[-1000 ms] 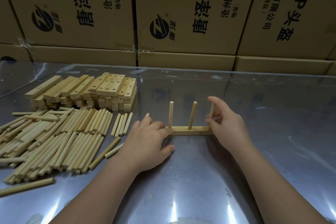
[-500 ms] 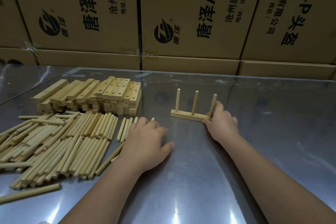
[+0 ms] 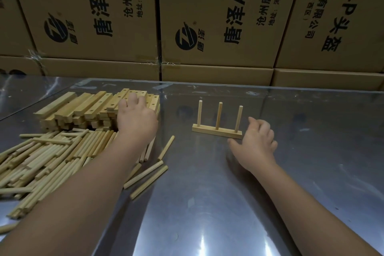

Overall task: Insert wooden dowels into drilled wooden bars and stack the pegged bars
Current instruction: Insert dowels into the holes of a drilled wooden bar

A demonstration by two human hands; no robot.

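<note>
From my seat, the left hand [image 3: 136,118] is stretched out over the stack of drilled bars [image 3: 83,108], fingertips down on the top layer. I see only the back of the knuckles, so I cannot tell whether the fingers have closed round a bar or merely rest there. The right hand [image 3: 256,143] hangs low over the desk [image 3: 228,203], fingers loosely curled, thumb spread, holding nothing. Just ahead of its thumb stands the pegged bar [image 3: 217,132], flat on the desk with three dowels [image 3: 218,115] upright in it, apart from the hand as far as I can judge. The loose dowels [image 3: 52,156] lie heaped under and left of the left forearm, with a few strays between the two hands.

I expect the bars to be light, stiff and dry, easy to pinch but quick to skate on this glossy desk. I would take a fresh one by its long sides near the middle, holes up. The pegged bar looks tippy (narrow base, tall pegs), so I would grip it at the bar's ends, not by a dowel tip.
</note>
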